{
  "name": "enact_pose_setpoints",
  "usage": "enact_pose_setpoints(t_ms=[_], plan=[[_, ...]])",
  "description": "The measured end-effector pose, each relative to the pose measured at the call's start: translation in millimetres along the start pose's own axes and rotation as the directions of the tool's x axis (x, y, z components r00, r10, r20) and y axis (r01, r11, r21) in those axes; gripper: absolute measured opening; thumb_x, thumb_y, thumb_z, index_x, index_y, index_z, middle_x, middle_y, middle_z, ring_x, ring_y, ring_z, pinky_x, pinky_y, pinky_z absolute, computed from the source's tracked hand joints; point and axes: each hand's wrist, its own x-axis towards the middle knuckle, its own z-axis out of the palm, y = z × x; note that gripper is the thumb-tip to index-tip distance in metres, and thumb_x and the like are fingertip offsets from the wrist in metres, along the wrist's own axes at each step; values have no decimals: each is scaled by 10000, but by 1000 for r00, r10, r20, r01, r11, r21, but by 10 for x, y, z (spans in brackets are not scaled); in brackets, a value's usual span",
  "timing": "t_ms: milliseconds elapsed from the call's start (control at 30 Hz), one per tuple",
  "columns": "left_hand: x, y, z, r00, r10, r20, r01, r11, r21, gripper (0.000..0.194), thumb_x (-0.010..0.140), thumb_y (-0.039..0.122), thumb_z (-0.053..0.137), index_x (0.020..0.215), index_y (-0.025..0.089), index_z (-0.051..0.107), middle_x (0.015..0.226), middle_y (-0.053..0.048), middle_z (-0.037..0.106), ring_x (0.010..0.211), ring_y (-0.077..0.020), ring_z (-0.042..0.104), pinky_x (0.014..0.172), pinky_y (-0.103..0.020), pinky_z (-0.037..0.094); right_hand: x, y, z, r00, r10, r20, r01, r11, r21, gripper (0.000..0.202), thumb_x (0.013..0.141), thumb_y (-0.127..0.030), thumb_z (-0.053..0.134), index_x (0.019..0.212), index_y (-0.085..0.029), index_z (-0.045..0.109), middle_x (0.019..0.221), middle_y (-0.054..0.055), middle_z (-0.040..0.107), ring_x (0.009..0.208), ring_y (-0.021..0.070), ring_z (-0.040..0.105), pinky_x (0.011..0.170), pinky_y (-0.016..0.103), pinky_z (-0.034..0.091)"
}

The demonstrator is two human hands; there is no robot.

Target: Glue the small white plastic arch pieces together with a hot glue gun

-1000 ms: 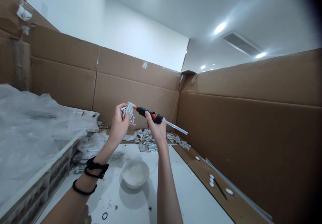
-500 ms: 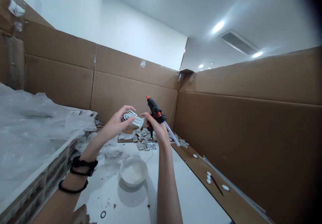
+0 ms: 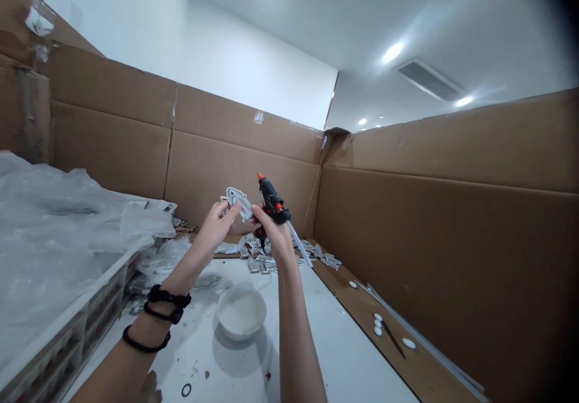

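Note:
Between finger and thumb, my left hand pinches a pale frame-shaped piece with a rounded, pointed top; at least one similar piece seems to sit behind it. My right hand is closed round a black hot glue gun, whose orange nozzle points up and to the left. A clear glue stick sticks out of its back end. The right thumb reaches the lower edge of the pale piece. Below the hands, a heap of similar grey-white pieces lies at the far end of the white table.
A white bowl stands in the middle of the table, near a small black ring. Plastic sheeting covers a crate at left. White oval pieces and a dark thin blade-like strip lie along the right. Cardboard walls enclose the table.
My hands have come together, the glue gun shifting slightly left. The pale piece has turned more upright, and the right thumb now meets its lower end.

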Motion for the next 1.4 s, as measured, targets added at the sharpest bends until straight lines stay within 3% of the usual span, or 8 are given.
enact_pose_setpoints(t_ms=[167, 333, 467, 867, 1400], plan=[[44, -48, -26, 999, 37, -36, -29, 981, 190, 270, 820, 390, 451, 797, 164, 597, 880, -30, 419, 767, -148, 484, 688, -264, 424, -49, -64, -42, 999, -17, -40, 12, 993, -117, 392, 766, -556, 536, 769, -165, 554, 525, -47, 446, 406, 62, 357, 404, 202, 291], [59, -34, -63, 998, 65, -12, -56, 934, 353, 227, 845, 321, 386, 865, 188, 569, 908, -31, 416, 858, -176, 492, 818, -314, 400, -118, -152, -175, 994, -100, -39, 85, 956, -280, 397, 745, -550, 568, 707, -155, 590, 592, 8, 574, 498, 102, 455, 482, 222, 364], [49, -38, -54, 999, 50, 0, -47, 928, 370, 241, 857, 348, 361, 879, 202, 552, 914, -29, 413, 886, -185, 501, 841, -321, 400, -136, -178, -203, 995, -87, -44, 69, 945, -320, 417, 754, -545, 553, 656, -145, 619, 607, 45, 625, 536, 131, 510, 550, 243, 409], [49, -55, -56, 998, 58, 32, -66, 922, 382, 260, 869, 332, 343, 952, 204, 553, 936, -40, 417, 937, -191, 497, 878, -328, 390, -132, -169, -217, 991, -122, -55, 82, 881, -465, 453, 740, -559, 556, 534, -159, 502, 502, -1, 499, 511, 121, 443, 524, 238, 337], [61, -83, -57, 997, 68, 44, -79, 926, 368, 242, 860, 327, 352, 942, 214, 551, 910, -33, 420, 932, -189, 502, 872, -318, 389, -118, -119, -246, 995, -89, -34, 62, 875, -480, 458, 741, -575, 554, 542, -177, 445, 479, -25, 427, 480, 108, 408, 486, 237, 297]])
